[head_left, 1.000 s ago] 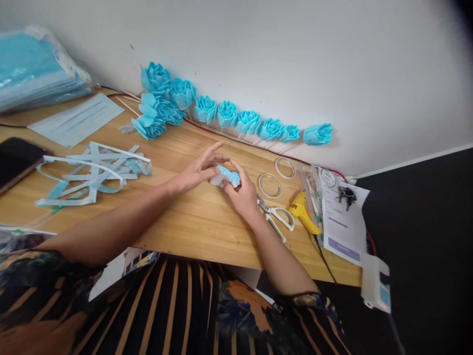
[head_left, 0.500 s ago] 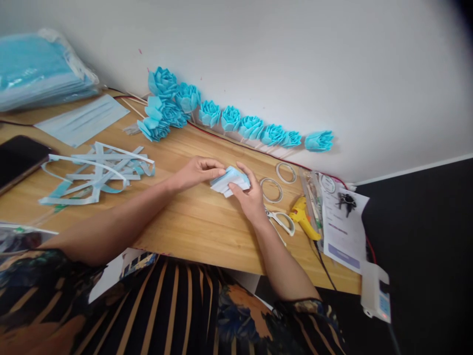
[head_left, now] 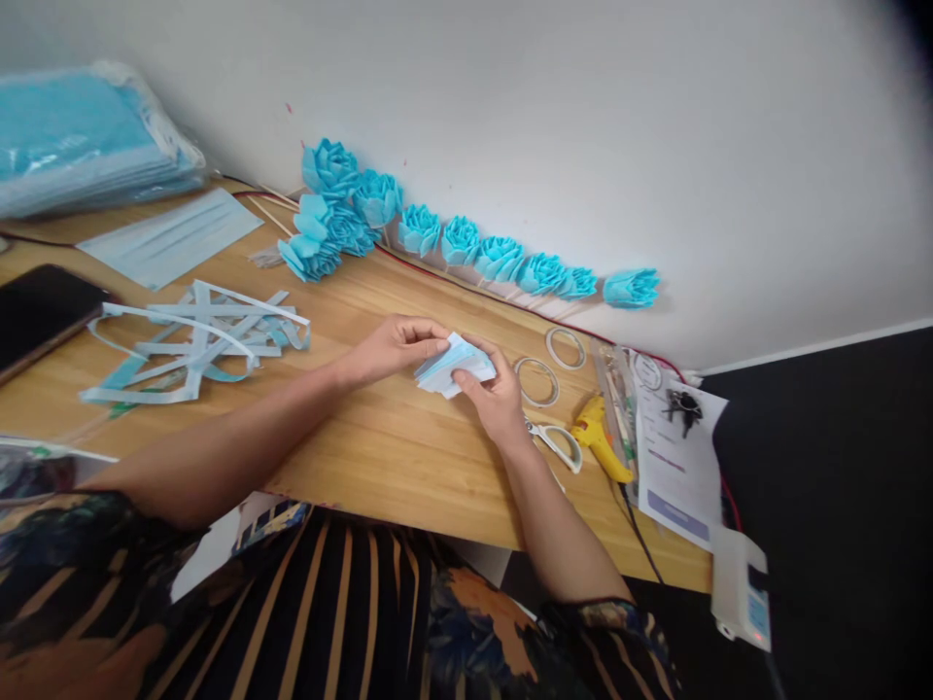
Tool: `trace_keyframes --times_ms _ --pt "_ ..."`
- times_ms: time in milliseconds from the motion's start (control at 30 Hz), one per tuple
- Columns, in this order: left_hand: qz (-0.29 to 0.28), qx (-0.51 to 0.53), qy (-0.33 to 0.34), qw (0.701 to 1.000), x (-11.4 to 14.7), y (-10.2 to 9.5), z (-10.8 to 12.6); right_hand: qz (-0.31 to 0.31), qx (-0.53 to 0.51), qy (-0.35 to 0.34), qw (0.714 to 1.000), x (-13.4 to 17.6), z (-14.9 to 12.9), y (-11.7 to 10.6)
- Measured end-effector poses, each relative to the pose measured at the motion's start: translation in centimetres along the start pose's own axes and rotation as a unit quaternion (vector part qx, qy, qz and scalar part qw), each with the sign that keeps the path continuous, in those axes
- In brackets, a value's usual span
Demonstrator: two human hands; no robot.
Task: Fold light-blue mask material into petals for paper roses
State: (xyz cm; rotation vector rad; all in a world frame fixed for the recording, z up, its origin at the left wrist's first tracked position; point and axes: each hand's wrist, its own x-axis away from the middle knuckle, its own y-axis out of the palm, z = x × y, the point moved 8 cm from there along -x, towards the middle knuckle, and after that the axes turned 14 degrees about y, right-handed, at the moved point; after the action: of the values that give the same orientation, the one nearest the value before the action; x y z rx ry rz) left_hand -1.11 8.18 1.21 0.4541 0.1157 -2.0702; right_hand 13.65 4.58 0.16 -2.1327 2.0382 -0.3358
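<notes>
Pale-blue pieces [head_left: 444, 370] now a wider fan

Blue-white sheets [head_left: 448, 369] in both hands [head_left: 504, 397]

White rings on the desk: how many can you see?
2. The nearer ring lies just right of the right hand; the farther ring lies beyond it, closer to the wall. Any behind the hands would be hidden.
</notes>
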Motion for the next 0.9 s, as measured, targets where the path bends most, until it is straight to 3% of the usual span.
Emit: trace_keyframes --times_ms 233,500,700,900 --pt "0.016 0.022 0.033 0.999 -0.1 0.3 0.2 0.012 -0.030 -0.005 0.999 -0.1 0.2 -0.1" --pt "-0.011 -0.099 0.033 0.994 0.0 0.3 1.4 0.026 -0.024 -0.010 0.999 -0.2 0.4 -0.3" --pt "-0.048 -0.194 0.091 0.976 -0.2 1.2 1.6 0.048 -0.001 -0.008 0.999 0.0 0.0 -0.4" --pt "-0.017 -0.278 0.092 0.956 -0.2 0.4 1.3 0.061 0.098 -0.057 0.992 0.5 -1.4 -0.1"
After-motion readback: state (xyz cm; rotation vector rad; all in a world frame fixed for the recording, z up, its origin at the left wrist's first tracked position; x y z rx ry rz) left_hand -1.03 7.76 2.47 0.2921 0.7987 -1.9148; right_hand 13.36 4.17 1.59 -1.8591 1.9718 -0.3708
